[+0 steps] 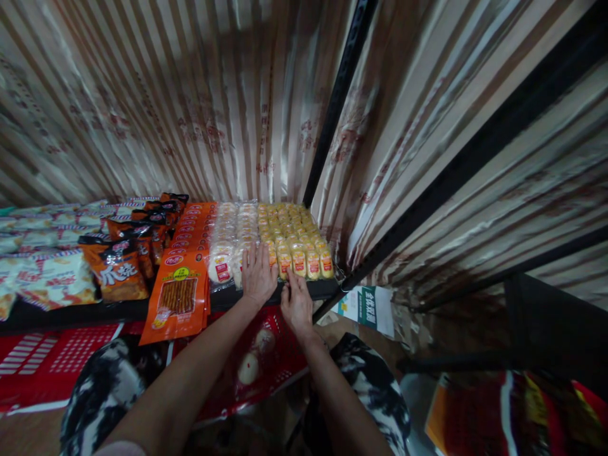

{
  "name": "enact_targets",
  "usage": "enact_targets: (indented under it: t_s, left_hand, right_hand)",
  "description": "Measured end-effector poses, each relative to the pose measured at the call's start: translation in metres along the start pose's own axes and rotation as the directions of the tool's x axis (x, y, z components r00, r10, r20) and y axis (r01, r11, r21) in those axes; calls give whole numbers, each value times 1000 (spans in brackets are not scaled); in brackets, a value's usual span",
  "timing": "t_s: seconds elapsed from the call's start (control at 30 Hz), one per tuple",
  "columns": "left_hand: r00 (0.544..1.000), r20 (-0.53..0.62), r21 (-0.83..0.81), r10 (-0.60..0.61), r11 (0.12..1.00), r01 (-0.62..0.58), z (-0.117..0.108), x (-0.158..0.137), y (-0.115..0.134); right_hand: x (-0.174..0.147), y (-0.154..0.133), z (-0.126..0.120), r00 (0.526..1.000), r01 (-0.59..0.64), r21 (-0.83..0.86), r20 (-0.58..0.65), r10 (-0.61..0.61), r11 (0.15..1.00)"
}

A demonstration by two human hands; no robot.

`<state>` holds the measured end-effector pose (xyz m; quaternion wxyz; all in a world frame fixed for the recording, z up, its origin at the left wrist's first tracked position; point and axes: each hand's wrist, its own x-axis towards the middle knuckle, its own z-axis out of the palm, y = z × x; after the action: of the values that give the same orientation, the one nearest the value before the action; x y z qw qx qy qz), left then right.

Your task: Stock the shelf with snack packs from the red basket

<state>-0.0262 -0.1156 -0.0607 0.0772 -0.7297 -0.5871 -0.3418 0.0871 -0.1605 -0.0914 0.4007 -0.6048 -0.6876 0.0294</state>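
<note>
"Where are the yellow wrapped cakes [294, 239]?"

"In rows on the black shelf [118, 310], at the centre of the frame, just right of the white wrapped cakes [231, 244]."

"And the left hand [259, 273]?"

"Laid flat, fingers stretched out, over the front packets where white meets yellow; it grips nothing."

"The right hand [297, 303]?"

"Half curled, fingertips at the front yellow row. Whether it pinches a packet, I can't make out."

"What's left of the white ones?"

"Orange snack packets [178, 294], the front one overhanging the shelf edge."
</note>
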Motion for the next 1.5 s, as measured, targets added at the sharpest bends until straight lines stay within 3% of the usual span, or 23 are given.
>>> enact_targets:
  t_s: [0.3, 0.5, 0.67, 1.17, 1.3, 1.5]
  left_hand:
    - [1000, 18, 68, 17, 998, -18, 1, -1, 2]
    - [999, -38, 133, 13, 991, -8, -2, -2, 3]
    - [993, -115, 106, 14, 994, -2, -5, -3, 2]
    - [988, -113, 79, 106, 992, -97, -3, -2, 0]
    - [973, -121, 59, 198, 980, -192, -1, -6, -1]
    - [912, -32, -21, 410, 912, -410, -1, -11, -3]
  right_hand:
    - [3, -4, -1, 1000, -10, -101, 10, 11, 995]
    - [4, -1, -1, 1000, 12, -123, 23, -9, 992]
    - [4, 2, 1, 999, 34, -118, 6, -33, 992]
    - [6, 5, 0, 999, 52, -90, 13, -51, 995]
    - [7, 4, -3, 999, 32, -20, 39, -31, 999]
    - [7, 4, -6, 999, 23, 49, 33, -24, 999]
